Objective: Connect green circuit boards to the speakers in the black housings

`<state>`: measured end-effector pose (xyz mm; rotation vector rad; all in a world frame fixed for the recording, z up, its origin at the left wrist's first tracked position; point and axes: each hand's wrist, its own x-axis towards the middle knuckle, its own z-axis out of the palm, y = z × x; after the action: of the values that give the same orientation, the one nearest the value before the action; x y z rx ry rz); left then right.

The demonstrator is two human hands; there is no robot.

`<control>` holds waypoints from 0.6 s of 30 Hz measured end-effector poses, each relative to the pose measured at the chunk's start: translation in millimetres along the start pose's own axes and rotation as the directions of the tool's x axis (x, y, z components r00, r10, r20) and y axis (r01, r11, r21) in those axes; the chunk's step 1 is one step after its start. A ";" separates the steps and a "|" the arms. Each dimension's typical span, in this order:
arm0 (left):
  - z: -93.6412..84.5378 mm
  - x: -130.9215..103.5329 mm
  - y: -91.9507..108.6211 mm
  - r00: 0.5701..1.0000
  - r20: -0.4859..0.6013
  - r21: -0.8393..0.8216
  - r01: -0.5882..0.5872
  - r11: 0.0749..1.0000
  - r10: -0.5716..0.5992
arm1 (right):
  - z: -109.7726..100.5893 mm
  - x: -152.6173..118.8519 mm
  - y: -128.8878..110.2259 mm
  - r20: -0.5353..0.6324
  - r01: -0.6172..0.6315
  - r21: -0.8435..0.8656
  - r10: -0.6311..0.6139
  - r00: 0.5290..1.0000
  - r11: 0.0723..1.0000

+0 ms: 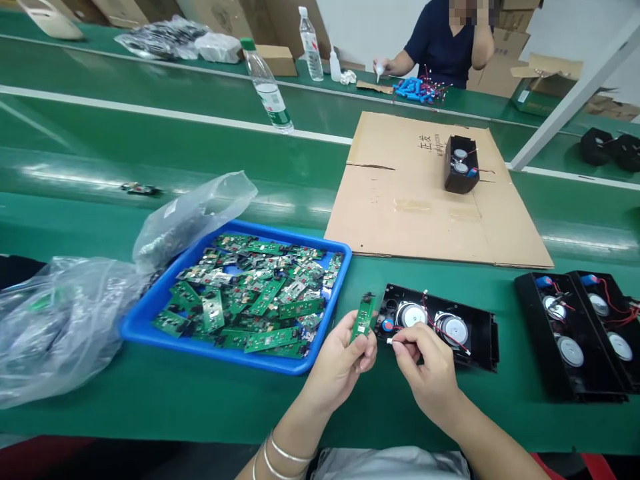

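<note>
My left hand (345, 353) is closed on a green circuit board (364, 317), which it holds upright between thumb and fingers. Close to its right, my right hand (425, 360) pinches a small white wire connector (391, 341); the connector points toward the board, with a gap between them. Behind my right hand lies an open black speaker housing (480, 333) with two round speakers, a blue battery (387, 325) and thin red and black wires. Left of my hands, a blue tray (345, 267) holds a heap of similar green boards (267, 297).
Two more black housings (545, 347) stand at the right. A flat cardboard sheet (400, 220) bears another housing (463, 165). Plastic bags (65, 327) lie left of the tray. A water bottle (270, 93) stands farther back. Across the bench a person (440, 47) sits near blue batteries (417, 89).
</note>
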<state>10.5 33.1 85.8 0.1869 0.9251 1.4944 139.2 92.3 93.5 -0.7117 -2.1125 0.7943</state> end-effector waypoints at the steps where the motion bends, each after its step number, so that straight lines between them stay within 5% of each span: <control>1: 0.0 0.0 -0.6 1.000 -0.025 0.064 -0.010 0.998 0.012 | 0.3 -0.5 -0.7 0.003 -0.004 0.003 0.004 1.000 1.000; 4: -0.2 -1.5 -2.5 0.999 -0.053 0.185 0.022 0.982 -0.013 | 0.5 -2.4 -3.0 0.007 -0.008 0.008 0.008 1.000 1.000; 11: -7.0 -11.3 -7.8 0.997 0.064 0.150 -0.056 0.987 0.047 | 5.9 -2.9 -8.4 -0.024 0.016 0.006 -0.015 1.000 1.000; 18: -26.2 -9.8 -17.0 0.972 0.224 0.306 -0.145 0.941 0.077 | 7.4 3.3 -11.2 -0.068 0.038 -0.033 -0.040 0.997 0.999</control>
<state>8.9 10.9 61.8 0.6333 0.9944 1.3874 129.0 85.0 99.2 -0.7029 -2.0751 0.7065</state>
